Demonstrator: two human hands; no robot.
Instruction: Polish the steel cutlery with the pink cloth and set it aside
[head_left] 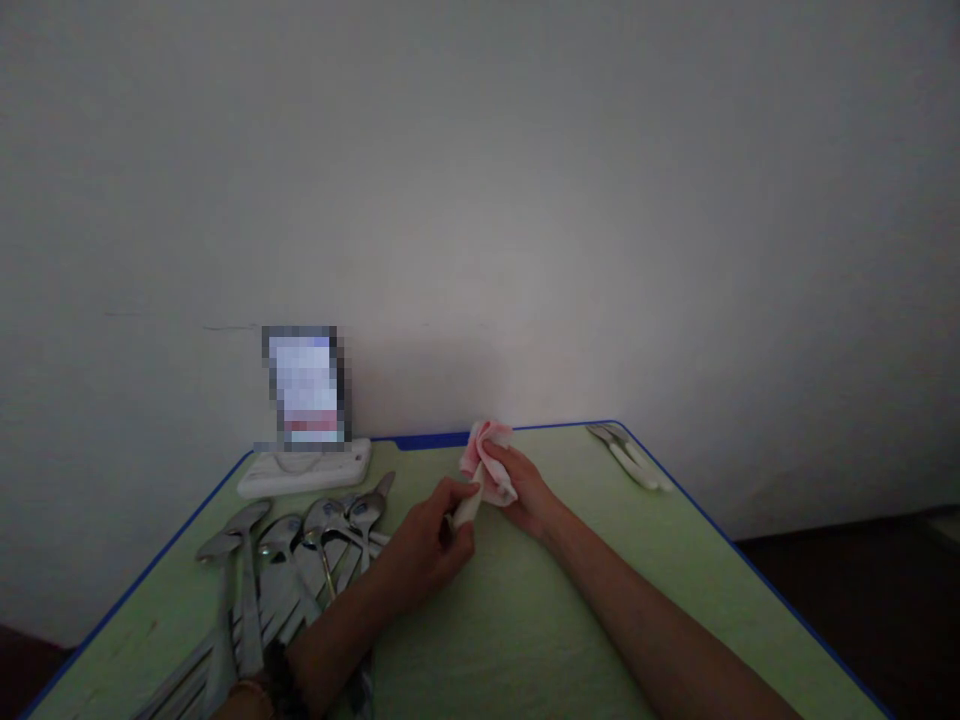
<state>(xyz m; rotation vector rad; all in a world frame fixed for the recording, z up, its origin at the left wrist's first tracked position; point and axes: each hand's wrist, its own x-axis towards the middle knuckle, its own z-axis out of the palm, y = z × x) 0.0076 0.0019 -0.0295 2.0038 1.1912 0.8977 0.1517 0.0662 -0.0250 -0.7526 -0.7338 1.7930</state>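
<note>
Head view shows me the left hand closed around a pale-handled utensil, its far end hidden in the pink-and-white cloth that the right hand is clamping. To the right of this grip lie two pale-handled forks, which I judge to be already wiped. To the left, many metal spoons lie in a heap, so most of the wiping seems to me still left.

Far end of white-handled utensil hidden in pink cloth; right hand partly behind cloth. Phone screen pixelated, unreadable. Cutlery pile partly behind left forearm, cut by bottom edge.
</note>
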